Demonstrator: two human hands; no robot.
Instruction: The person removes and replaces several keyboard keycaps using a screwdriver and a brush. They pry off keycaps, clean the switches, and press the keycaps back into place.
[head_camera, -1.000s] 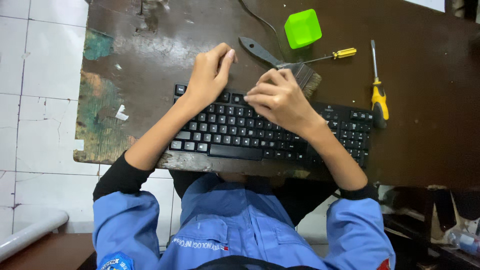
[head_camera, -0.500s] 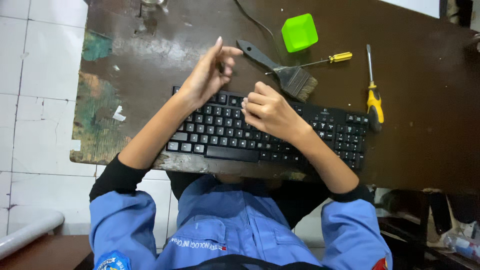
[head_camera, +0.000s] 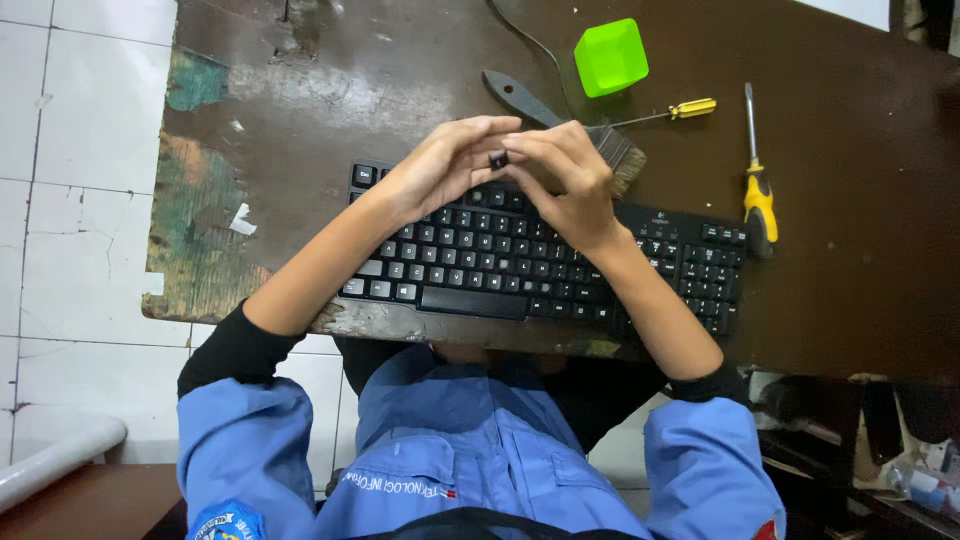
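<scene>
A black keyboard (head_camera: 470, 262) lies on a worn dark brown table (head_camera: 860, 250), near its front edge. My left hand (head_camera: 440, 168) and my right hand (head_camera: 565, 178) meet above the keyboard's top row. Their fingertips pinch a small black keycap (head_camera: 497, 158) between them. A paintbrush (head_camera: 520, 98) with a dark handle lies just behind my hands, and my right hand partly covers its bristles.
A bright green plastic cup (head_camera: 611, 56) stands at the back of the table. Two yellow-handled screwdrivers lie to the right: a thin one (head_camera: 680, 110) and a larger one (head_camera: 757, 185). A black cable (head_camera: 525, 35) runs off the far edge. White floor tiles lie to the left.
My hands have lifted off the keys and come together above the top row. The small keycap now sits pinched between their fingertips.
</scene>
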